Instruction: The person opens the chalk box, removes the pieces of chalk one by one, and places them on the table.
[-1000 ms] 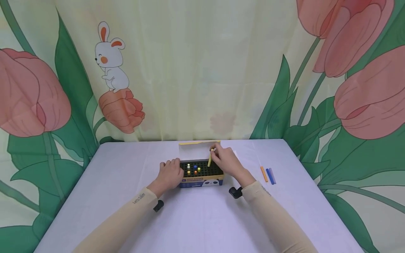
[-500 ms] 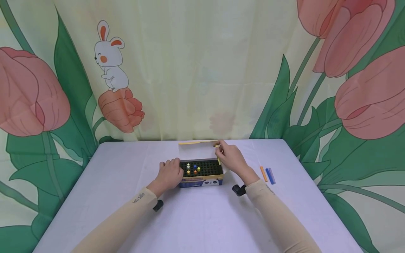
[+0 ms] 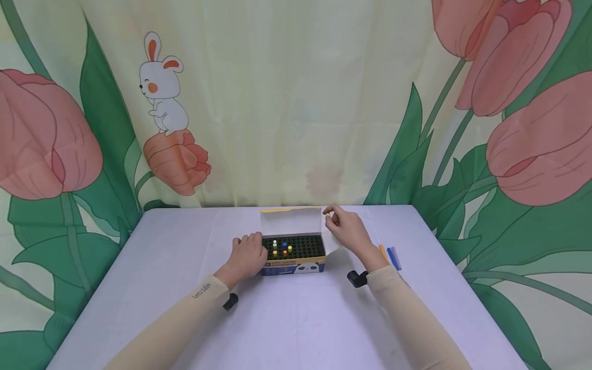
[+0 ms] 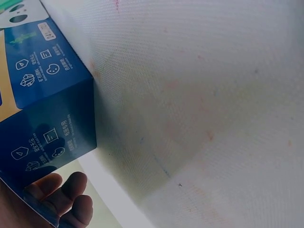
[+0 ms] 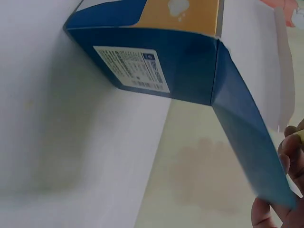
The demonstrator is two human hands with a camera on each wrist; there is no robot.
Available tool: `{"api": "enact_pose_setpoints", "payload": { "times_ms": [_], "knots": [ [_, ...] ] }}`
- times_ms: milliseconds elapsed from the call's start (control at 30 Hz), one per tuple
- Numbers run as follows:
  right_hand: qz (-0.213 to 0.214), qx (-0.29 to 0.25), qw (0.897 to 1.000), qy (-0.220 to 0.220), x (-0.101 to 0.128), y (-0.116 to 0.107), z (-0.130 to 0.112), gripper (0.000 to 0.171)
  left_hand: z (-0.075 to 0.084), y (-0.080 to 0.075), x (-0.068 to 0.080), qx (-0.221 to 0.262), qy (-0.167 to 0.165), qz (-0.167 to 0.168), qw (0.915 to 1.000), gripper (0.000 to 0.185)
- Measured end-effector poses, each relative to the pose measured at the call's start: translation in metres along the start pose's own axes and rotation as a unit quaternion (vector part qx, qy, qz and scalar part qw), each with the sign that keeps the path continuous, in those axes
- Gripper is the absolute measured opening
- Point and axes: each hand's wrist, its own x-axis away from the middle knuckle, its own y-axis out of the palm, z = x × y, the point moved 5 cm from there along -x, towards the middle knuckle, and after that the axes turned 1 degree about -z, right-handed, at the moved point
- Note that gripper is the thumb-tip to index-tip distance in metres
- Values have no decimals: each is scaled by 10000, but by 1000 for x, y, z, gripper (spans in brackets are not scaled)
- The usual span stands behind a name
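**Inspector A:** Yellow chalk stick [image 3: 328, 215]: position?

**Inspector B:** Pinched in the fingertips of the right hand [image 3: 348, 231], held above the surface just beyond the right end of the chalk box [image 3: 293, 255] and beside the right edge of its raised lid [image 3: 290, 221]. Only a short yellow tip shows past the fingers in the head view. In the right wrist view the fingertips [image 5: 290, 156] sit at the frame edge next to the blue side flap [image 5: 247, 142] of the box; the stick itself barely shows there.

**Inspector A:** Left hand?

**Inspector B:** The left hand [image 3: 247, 254] rests against the left end of the box, fingers curled round that end. The left wrist view confirms it: fingertips [image 4: 71, 190] lie on the blue end panel [image 4: 47, 137].

**Inspector A:** The box itself?

**Inspector B:** It stands on the surface [image 3: 287, 318] near the middle, lid open and upright at the back. Inside is a black grid insert [image 3: 300, 246] with a few stick ends showing in the left part: white, blue, yellow and orange. The exact cells cannot be told.

**Inspector A:** Further out?

**Inspector B:** Three loose sticks, an orange chalk [image 3: 382, 251] and two blue chalks [image 3: 394, 257], lie side by side on the surface to the right of the right hand, partly behind the wrist. Both forearms wear beige sleeves [image 3: 407, 313]. A flower-printed curtain [image 3: 296, 103] hangs behind the surface.
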Motion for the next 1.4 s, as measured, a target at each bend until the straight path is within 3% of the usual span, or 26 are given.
{"api": "enact_pose_setpoints", "payload": {
  "times_ms": [433, 867, 1200, 1400],
  "knots": [
    [307, 15, 9994, 184, 6, -14, 24, 21, 0, 1, 1, -29, -8, 54, 10000, 31],
    [356, 189, 9986, 344, 19, -22, 55, 22, -2, 2, 0, -47, 13, 75, 10000, 31],
    [130, 414, 9969, 651, 35, -17, 86, 22, -1, 0, 1, 55, 2, 105, 9999, 29],
    [-108, 444, 9933, 1058, 43, -10, 106, 25, -2, 1, 0, 56, -2, 97, 9999, 33]
  ]
}}
